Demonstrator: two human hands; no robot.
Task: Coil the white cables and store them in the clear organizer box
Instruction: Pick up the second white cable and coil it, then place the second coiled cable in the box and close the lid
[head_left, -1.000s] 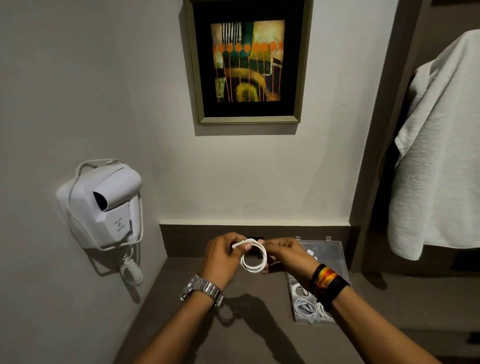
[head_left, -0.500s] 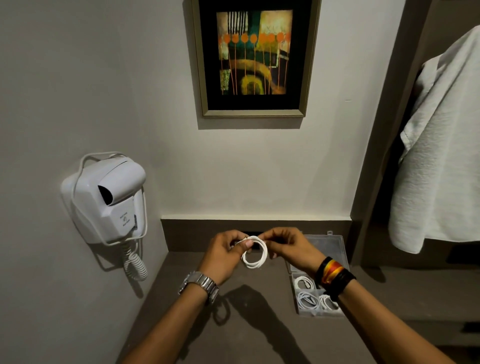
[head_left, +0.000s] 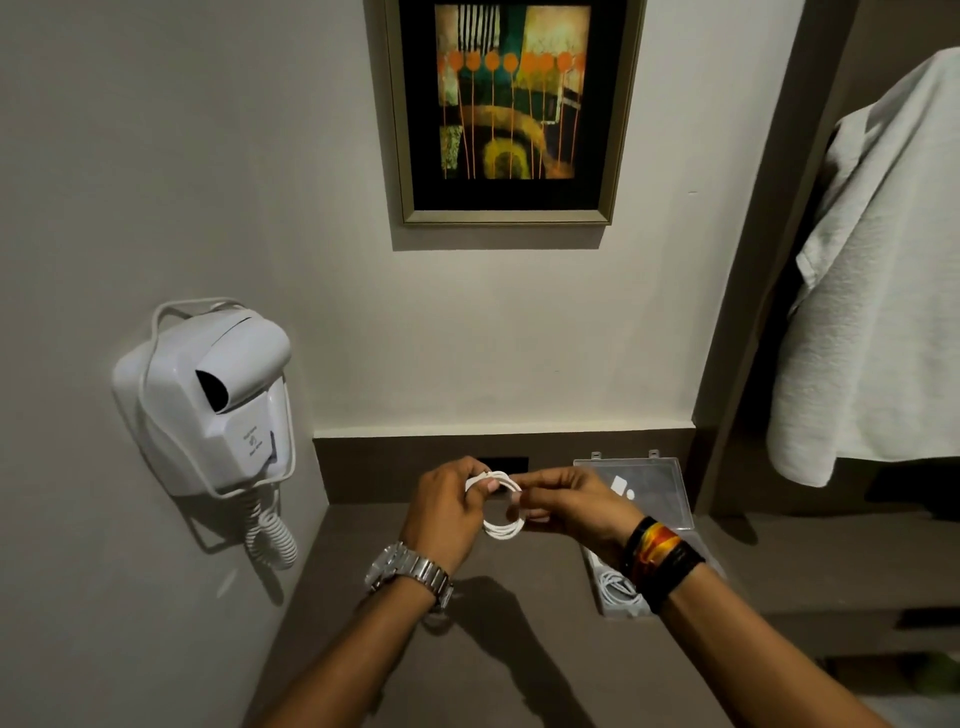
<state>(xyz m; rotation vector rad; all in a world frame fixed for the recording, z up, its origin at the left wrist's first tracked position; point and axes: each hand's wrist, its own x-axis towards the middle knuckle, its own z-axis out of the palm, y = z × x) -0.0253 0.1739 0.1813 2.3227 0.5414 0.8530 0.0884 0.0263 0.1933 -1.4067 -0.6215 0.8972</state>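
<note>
A white cable (head_left: 500, 529) is wound into a small ring, held up above the brown counter (head_left: 467, 649). My left hand (head_left: 447, 514) pinches the ring's upper left side. My right hand (head_left: 566, 506) grips its right side, fingers closed over the strands. To the right, on the counter, the clear organizer box (head_left: 675, 499) lies with its lid open. Coiled white cables (head_left: 615, 587) lie in its near compartments, partly hidden behind my right wrist.
A white wall-mounted hair dryer (head_left: 208, 400) with a curly cord hangs on the left wall. A framed picture (head_left: 506, 109) is on the back wall. A pale towel (head_left: 878, 291) hangs at the right. A dark socket (head_left: 501, 462) sits behind the hands.
The coil looks tighter and my right hand has closed in over its right side. Both hands stay in the same spot over the counter, and the view has shifted slightly.
</note>
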